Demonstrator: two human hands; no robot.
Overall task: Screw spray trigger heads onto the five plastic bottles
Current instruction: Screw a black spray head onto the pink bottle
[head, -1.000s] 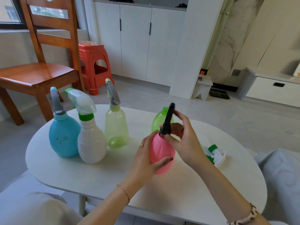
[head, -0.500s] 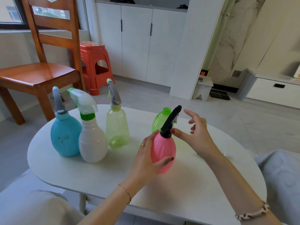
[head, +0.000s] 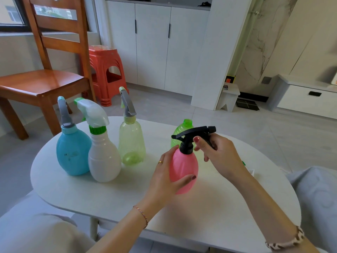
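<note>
Fingers [head: 200,143] of right hand [head: 221,156] curled around black trigger head [head: 193,134], left hand [head: 166,177] cupping pink bottle [head: 183,169].

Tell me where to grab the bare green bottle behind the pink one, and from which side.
Grip the green bottle by its shoulder just under the open threaded neck, coming from above and the far right. The pink bottle, left hand and right hand block the near side; only its top shows.

pink bottle [head: 183,169]: glossy plastic | table [head: 109,194]: matt white | chair [head: 42,83]: glossy wood
</note>
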